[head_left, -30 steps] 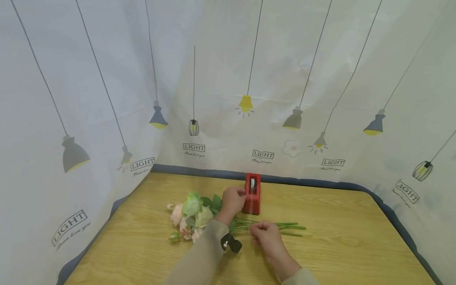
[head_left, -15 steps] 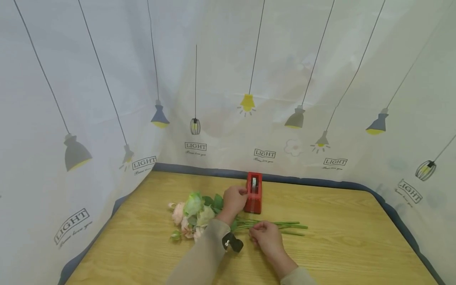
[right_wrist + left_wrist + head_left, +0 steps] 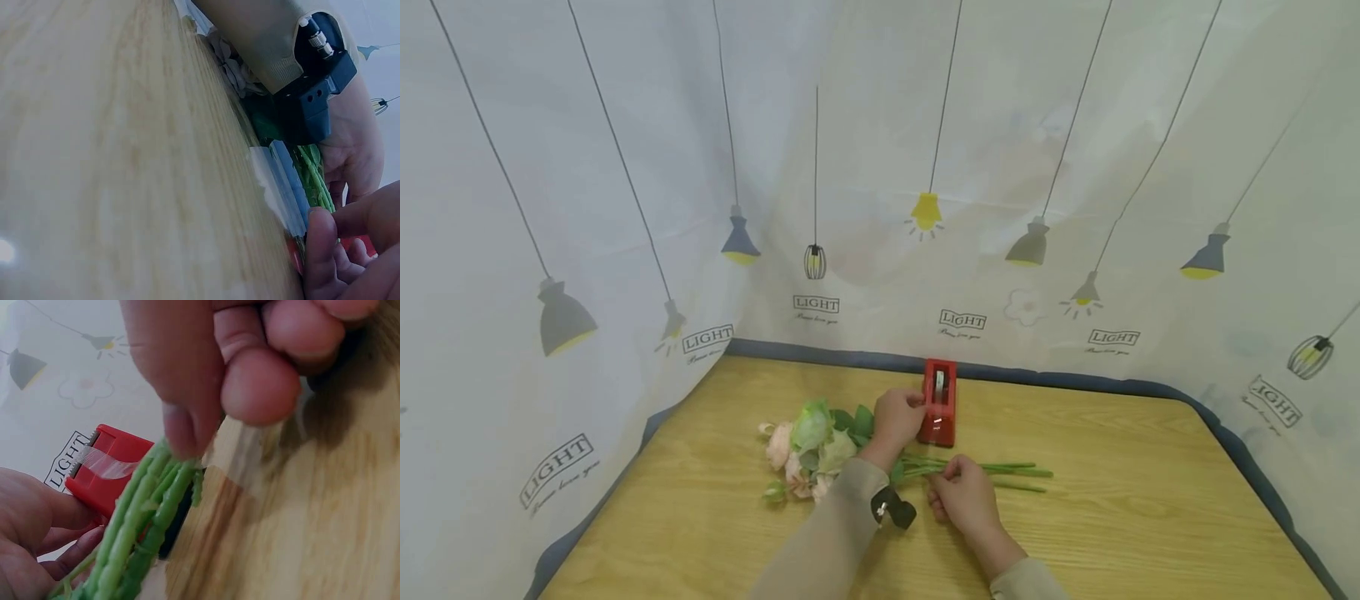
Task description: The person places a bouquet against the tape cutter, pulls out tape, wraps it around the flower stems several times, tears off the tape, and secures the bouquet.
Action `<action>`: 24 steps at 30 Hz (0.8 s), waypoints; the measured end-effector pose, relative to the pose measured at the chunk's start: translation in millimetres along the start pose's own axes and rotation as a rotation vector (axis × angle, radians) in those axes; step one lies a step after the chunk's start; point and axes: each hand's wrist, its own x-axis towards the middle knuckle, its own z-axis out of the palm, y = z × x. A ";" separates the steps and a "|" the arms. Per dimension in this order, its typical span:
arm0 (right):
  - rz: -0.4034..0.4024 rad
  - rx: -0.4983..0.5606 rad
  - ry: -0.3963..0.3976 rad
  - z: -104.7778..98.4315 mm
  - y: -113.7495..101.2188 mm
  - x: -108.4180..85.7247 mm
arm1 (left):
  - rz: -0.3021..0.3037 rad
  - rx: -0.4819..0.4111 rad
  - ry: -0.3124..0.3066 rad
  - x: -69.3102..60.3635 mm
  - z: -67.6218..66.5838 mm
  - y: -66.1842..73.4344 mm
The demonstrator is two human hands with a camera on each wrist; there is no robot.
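Observation:
My left hand (image 3: 898, 423) grips the side of a red tape dispenser (image 3: 950, 408) at the back of the table. From its toothed cutter a strip of clear tape (image 3: 107, 464) runs across behind the flower stems (image 3: 132, 531) in the left wrist view. The right hand (image 3: 968, 502) pinches the tape, its thumb close against the stems. Left of my hands lie the flower heads (image 3: 811, 428), pale green, cream and pink, partly covered by my left forearm. Cut ends of the stems (image 3: 1032, 474) stick out right of my right hand. The pinched tape end is hidden.
A wooden table (image 3: 1112, 517) carries everything. Behind it and along its sides hangs a pale curtain (image 3: 880, 150) printed with lamps, with a dark blue hem (image 3: 1045, 380). A black wrist camera (image 3: 892, 507) sits on my left cuff.
My right hand has risen slightly towards the stems, bringing the tape closer to them. The left hand keeps its grip on the dispenser. The whole view has shifted a little.

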 end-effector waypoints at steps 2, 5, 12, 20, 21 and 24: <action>-0.002 -0.010 0.005 0.3 0.6 1.5 | 0.002 0.000 -0.001 -0.1 -0.3 -0.1; -0.004 -0.019 0.015 0.7 1.4 3.1 | 0.003 -0.002 0.000 -0.7 -1.0 0.2; -0.027 -0.050 0.016 1.3 2.8 6.6 | -0.008 -0.006 -0.004 -1.1 -2.0 1.2; -0.021 -0.112 0.012 0.7 3.7 12.6 | -0.007 -0.020 -0.014 -0.5 -2.2 0.5; -0.019 -0.127 0.016 0.9 4.4 13.9 | -0.002 -0.019 -0.011 -1.2 -2.6 1.0; -0.015 -0.152 0.019 1.3 5.5 16.2 | 0.010 -0.019 -0.006 -3.2 -4.5 2.0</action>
